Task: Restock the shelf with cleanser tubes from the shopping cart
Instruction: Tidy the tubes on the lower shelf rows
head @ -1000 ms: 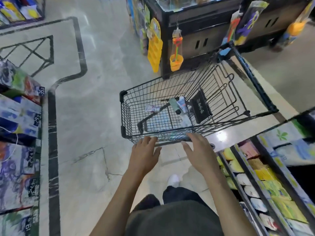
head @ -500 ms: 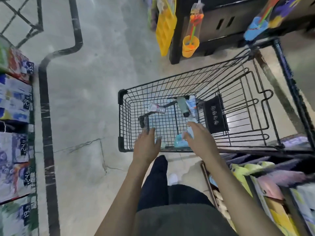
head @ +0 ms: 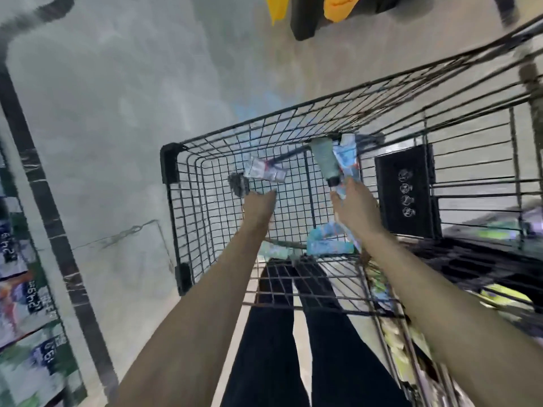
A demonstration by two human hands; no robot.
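Both my hands reach down into the black wire shopping cart (head: pixel 173 183). Several cleanser tubes lie on its floor: a white-and-red tube (head: pixel 266 171), a grey-green tube (head: pixel 324 161), a blue-and-white tube (head: pixel 348 158), a light blue tube (head: pixel 329 243) and a pale green one (head: pixel 274 250). My left hand (head: pixel 260 205) hangs just below the white-and-red tube, fingers pointing down, holding nothing. My right hand (head: pixel 355 210) is at the near end of the blue-and-white tube, which sits between thumb and fingers; blur hides whether it grips.
A black plastic panel (head: pixel 407 189) sits on the cart's folding seat at right. Shelves with packaged goods run along the left edge (head: pixel 26 289) and lower right (head: pixel 499 295). Yellow and orange items (head: pixel 338 7) hang from a dark display ahead. My legs stand behind the cart.
I have leaned in over the cart. Both hands went from its near rim down inside, the right reaching the blue-and-white tube, the left nearing the white-and-red one.
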